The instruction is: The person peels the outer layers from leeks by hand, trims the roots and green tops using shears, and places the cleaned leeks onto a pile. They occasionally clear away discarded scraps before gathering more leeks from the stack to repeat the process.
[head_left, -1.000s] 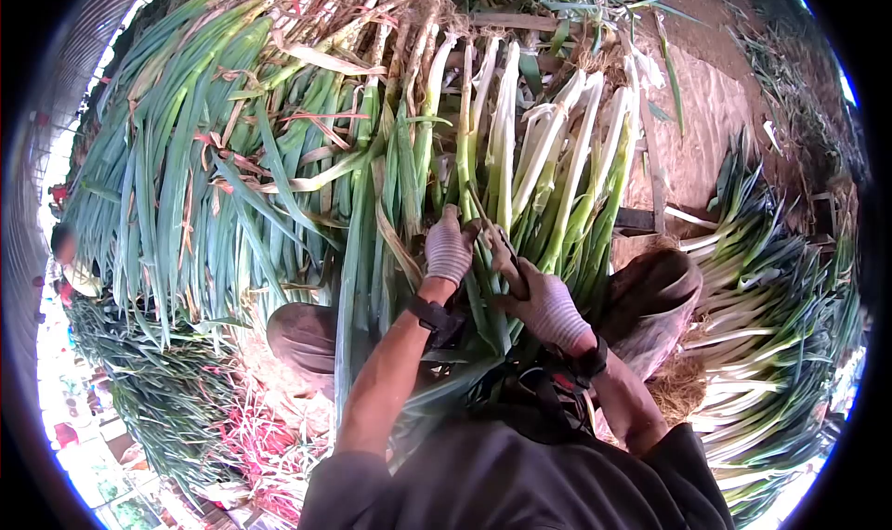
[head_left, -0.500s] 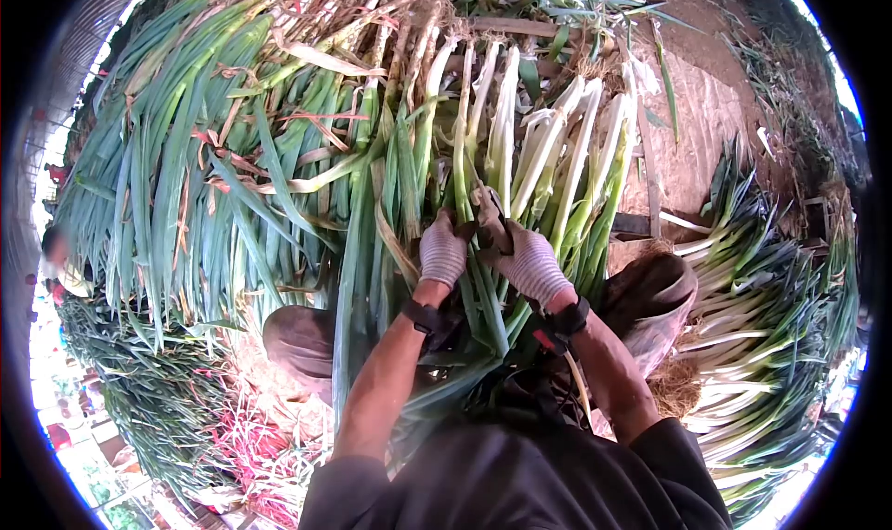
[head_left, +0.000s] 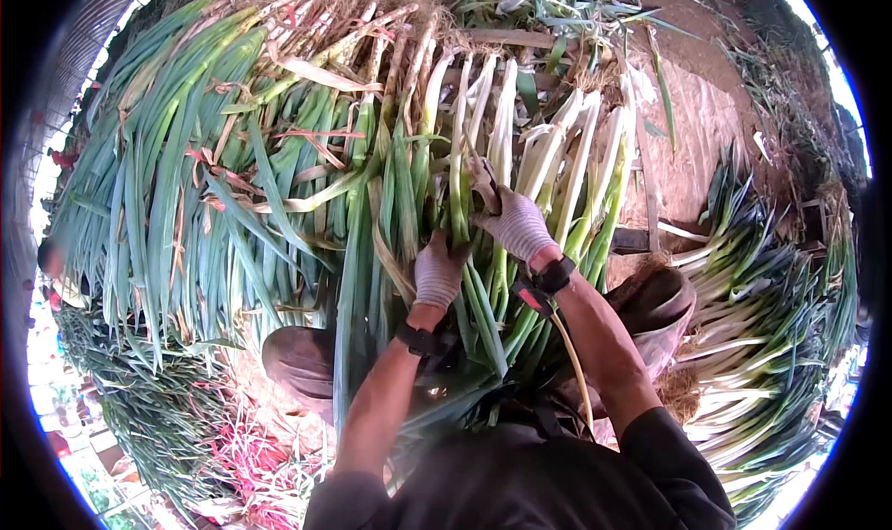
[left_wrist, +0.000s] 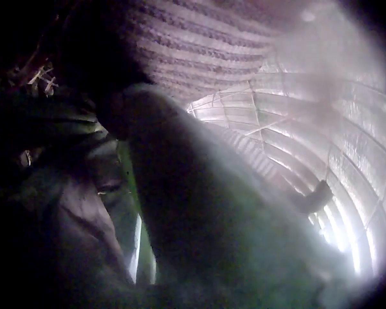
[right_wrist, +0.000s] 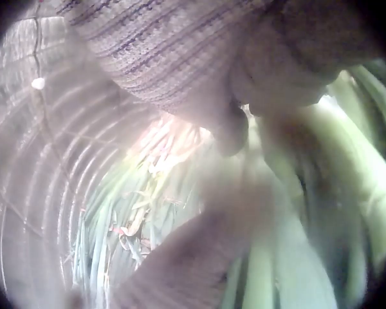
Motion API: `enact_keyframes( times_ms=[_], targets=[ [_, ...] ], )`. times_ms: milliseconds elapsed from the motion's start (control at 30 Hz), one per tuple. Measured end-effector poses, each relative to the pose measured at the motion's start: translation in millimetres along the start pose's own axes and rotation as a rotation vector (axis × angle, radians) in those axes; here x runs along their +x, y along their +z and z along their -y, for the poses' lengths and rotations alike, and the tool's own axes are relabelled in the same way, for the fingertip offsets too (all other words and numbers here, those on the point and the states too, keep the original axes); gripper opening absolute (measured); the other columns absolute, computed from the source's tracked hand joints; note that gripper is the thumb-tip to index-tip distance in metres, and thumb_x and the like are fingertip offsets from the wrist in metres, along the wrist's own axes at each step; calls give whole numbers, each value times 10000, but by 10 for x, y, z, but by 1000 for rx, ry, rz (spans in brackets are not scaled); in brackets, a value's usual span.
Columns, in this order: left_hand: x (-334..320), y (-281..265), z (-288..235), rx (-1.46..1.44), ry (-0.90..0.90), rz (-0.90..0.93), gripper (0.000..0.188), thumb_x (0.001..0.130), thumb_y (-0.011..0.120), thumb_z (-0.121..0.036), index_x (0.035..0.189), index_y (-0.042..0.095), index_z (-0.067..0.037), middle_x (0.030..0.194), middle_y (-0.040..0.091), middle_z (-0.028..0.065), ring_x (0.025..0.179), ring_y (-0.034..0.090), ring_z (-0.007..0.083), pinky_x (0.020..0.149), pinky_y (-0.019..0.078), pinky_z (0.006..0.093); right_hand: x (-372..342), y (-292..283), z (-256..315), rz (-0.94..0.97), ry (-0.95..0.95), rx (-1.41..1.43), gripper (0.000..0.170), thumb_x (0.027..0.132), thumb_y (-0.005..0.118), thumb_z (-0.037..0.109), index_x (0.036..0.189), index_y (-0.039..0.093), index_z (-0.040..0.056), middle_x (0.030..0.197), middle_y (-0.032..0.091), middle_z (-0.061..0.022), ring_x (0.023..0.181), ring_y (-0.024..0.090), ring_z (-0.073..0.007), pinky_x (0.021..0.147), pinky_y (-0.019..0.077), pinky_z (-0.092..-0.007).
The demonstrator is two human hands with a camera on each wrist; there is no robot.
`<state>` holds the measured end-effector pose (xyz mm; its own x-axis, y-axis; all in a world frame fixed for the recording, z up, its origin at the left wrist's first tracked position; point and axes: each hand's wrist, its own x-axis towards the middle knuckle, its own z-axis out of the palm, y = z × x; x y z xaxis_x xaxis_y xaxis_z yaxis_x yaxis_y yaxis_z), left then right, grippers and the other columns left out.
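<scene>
In the head view my gloved left hand [head_left: 438,270] grips a long green onion [head_left: 458,172] low on its green leaves, its pale stem and roots pointing away from me. My right hand [head_left: 517,225], also gloved, is just right of it and higher up. Its fingers pinch a narrow brown strip with a dark edge [head_left: 484,184] lying along the stem; I cannot tell whether it is a blade or a dry leaf. Up close in the left wrist view, a broad green leaf [left_wrist: 212,212] hangs below the striped glove. Blurred leaves [right_wrist: 296,244] run beneath the right hand.
Uncleaned green onions [head_left: 149,223] with dry leaves are heaped at left. Whiter stems [head_left: 553,144] lie right of my hands. Another pile of green onions [head_left: 743,344] fills the far right. My knees [head_left: 297,358] flank the work. A cable [head_left: 574,367] hangs from the right wrist.
My right hand has moved up and slightly left along the stem, with the brown strip. The left hand has dropped a little toward me, still holding the green onion.
</scene>
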<state>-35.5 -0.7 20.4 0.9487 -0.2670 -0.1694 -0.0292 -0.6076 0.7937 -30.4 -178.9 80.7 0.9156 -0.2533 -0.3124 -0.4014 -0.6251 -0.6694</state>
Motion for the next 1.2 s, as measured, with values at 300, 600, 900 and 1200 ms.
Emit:
enact_keyframes(
  times_ms=[300,600,900,1200],
  targets=[
    [-25,-65,-55,-43,138,-59,325,856,728,-235,1034,570,-14,855,661,258,837,632,466,693,504,482,489,-33,32,-80,-20,60,530,746,768,409,1039,655,-18,912,684,-260,893,669,-410,797,523,-455],
    [-46,-68,-40,-39,23,19,368,850,740,-231,1065,586,25,957,647,238,896,630,383,774,492,420,1164,-156,37,-132,-45,-10,567,728,787,449,1041,673,-9,896,703,-228,887,693,-371,804,537,-422],
    [-18,-91,-46,157,83,40,404,828,749,-318,1074,571,-51,850,670,230,823,646,433,702,513,480,1355,-302,-249,-236,-9,154,569,746,766,516,1003,705,12,878,719,-167,814,697,-278,798,534,-374],
    [607,76,-283,536,35,-37,555,791,749,-260,1215,501,-1,942,677,230,843,669,417,791,553,489,-49,-290,41,192,-163,34,516,803,789,401,1017,596,-26,776,617,-140,702,578,-211,693,494,-356]
  ],
)
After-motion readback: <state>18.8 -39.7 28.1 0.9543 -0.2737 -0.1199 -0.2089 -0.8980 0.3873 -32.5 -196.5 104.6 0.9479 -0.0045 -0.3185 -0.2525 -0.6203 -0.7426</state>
